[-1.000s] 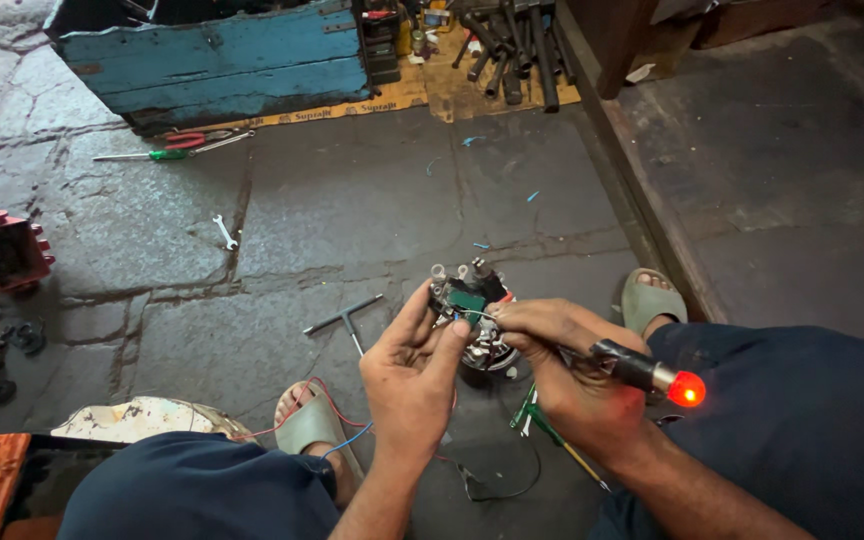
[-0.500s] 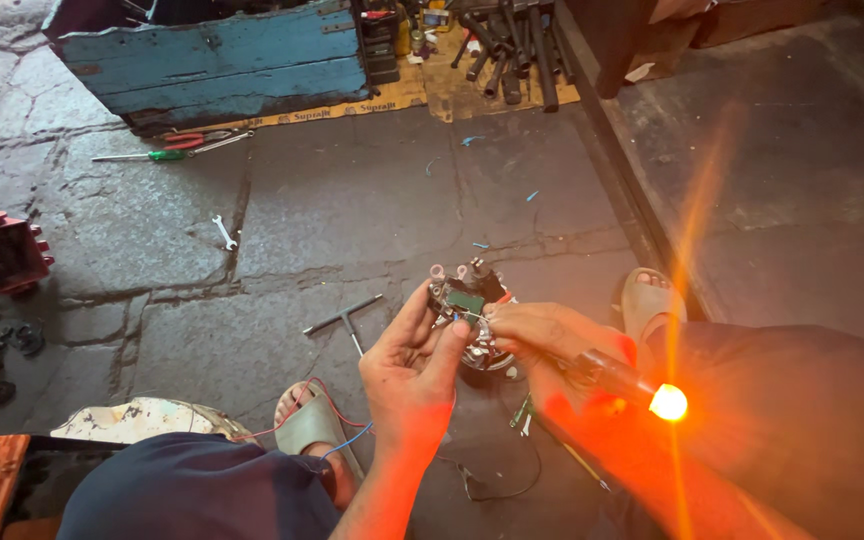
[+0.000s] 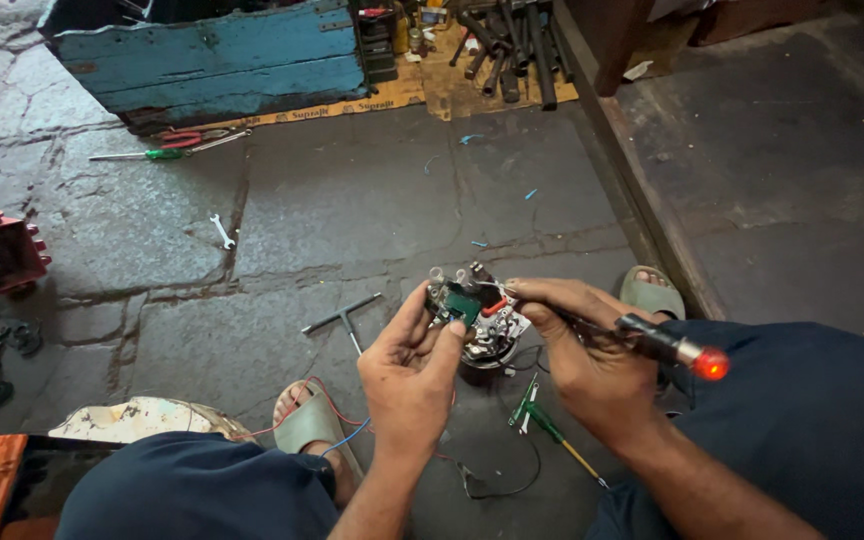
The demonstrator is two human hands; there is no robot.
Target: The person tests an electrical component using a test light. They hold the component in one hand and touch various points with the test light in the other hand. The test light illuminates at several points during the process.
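gripping a round metal electrical part with a green board and red wires [image 3: 474, 318], the left hand [image 3: 410, 375] curls around its near left side, thumb and fingers closed on its edge. it sits low in the middle of the scene, just above the grey stone floor [image 3: 352, 220], between both hands. the right hand [image 3: 582, 350] is closed around a dark pen-shaped tool with a glowing red end [image 3: 667, 345], its tip reaching to the part's top. a green-handled screwdriver [image 3: 542, 425] lies on the floor near the right wrist. a small t-shaped metal key [image 3: 344, 320] lies just left of the hands. far left sits a battered blue wooden box [image 3: 212, 70].
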